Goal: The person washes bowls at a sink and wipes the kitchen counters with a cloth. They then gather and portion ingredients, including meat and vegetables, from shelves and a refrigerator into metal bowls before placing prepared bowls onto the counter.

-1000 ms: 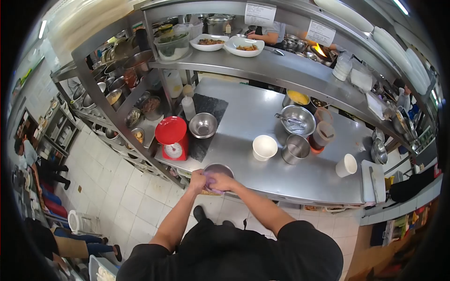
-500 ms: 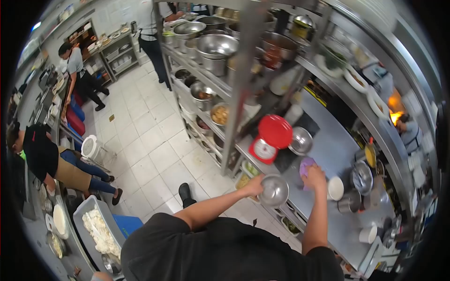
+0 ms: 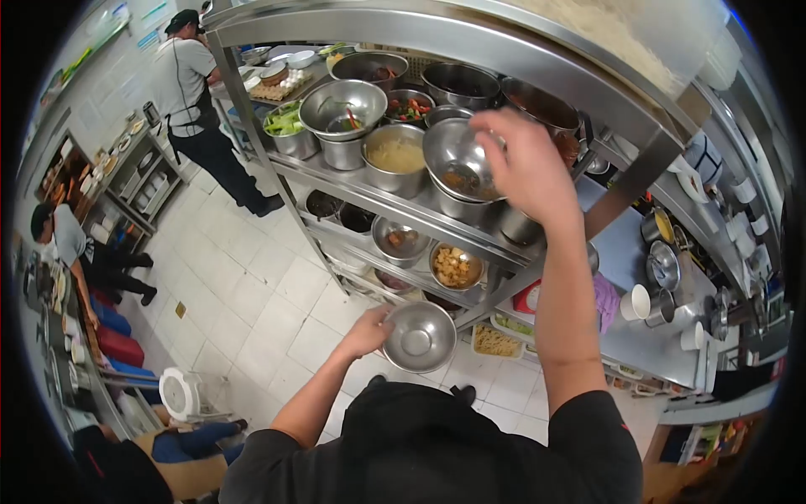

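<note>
My left hand (image 3: pixel 367 333) is closed on the rim of a shallow steel bowl (image 3: pixel 420 338), held level above the floor in front of me. Nothing shows inside this bowl. My right hand (image 3: pixel 527 160) is raised at the upper rack shelf, fingers curved and apart, slightly blurred. It hovers at the right rim of a steel bowl (image 3: pixel 457 160) with some brown food at its bottom; whether the fingertips touch the rim is hidden. Beside that bowl stands a pot of pale yellow strips (image 3: pixel 393 158). A purple cloth (image 3: pixel 604 300) hangs over the counter edge to the right.
The metal rack (image 3: pixel 395 197) also holds a chopped-greens pot (image 3: pixel 287 126), a stacked steel bowl (image 3: pixel 342 109) and, lower, a bowl of yellowish chunks (image 3: pixel 456 266). A rack post (image 3: pixel 621 189) stands right of my arm. Co-workers stand at left; a white bin (image 3: pixel 180 393) is on the floor.
My view has turned toward the rack. My right hand has let go of the purple cloth and risen to the shelf bowl. My left hand keeps hold of its steel bowl.
</note>
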Demonstrator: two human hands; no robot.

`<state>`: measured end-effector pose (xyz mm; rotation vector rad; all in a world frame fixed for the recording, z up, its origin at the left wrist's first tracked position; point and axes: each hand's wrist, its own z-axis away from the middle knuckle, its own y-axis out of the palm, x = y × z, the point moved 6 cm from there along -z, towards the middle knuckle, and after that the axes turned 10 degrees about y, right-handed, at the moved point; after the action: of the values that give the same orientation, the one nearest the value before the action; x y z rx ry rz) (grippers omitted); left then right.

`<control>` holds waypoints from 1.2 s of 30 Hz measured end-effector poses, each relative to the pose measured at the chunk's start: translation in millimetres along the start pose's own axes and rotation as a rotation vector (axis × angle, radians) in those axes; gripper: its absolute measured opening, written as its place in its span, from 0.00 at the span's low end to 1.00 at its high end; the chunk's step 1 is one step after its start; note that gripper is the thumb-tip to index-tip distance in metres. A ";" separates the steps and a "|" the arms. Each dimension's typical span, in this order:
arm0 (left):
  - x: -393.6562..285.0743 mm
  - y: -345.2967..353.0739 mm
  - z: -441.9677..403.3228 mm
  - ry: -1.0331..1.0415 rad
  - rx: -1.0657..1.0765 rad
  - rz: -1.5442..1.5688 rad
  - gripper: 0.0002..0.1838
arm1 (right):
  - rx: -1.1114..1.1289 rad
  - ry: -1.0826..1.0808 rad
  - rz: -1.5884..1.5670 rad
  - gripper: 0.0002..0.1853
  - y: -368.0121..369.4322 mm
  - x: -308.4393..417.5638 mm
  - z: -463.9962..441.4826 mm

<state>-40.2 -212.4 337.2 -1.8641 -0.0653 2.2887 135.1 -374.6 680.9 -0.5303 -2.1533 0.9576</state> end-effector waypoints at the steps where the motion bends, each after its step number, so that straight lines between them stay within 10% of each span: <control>1: -13.0 -17.6 0.2 0.070 -0.015 -0.081 0.22 | -0.059 0.016 0.099 0.12 3.4 -4.6 -22.7; 11: -53.6 -97.3 19.1 0.274 -0.199 0.188 0.17 | 0.236 0.194 0.494 0.15 51.1 -40.0 -139.5; 14: -55.8 -103.5 25.1 0.241 -0.195 0.191 0.17 | 0.666 0.095 0.476 0.20 104.5 -69.6 -154.5; 16: -60.6 -106.7 26.9 0.247 -0.218 0.231 0.17 | 0.912 0.402 0.458 0.23 130.7 -104.5 -149.9; 23: -46.0 -145.1 -8.3 0.258 -0.117 0.295 0.15 | 0.786 0.157 0.545 0.19 148.3 -103.0 -146.3; 32: -49.6 -249.8 -62.2 0.257 0.228 0.255 0.19 | 0.324 0.831 0.103 0.19 65.2 -103.2 -147.2; 36: -56.0 -277.6 -78.6 0.242 0.270 0.137 0.19 | 0.142 0.773 0.488 0.20 6.8 -94.4 -118.2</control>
<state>79.9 43.6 417.2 -2.0323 0.3960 2.0107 286.3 -371.5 690.1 -1.1666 -1.2747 0.9345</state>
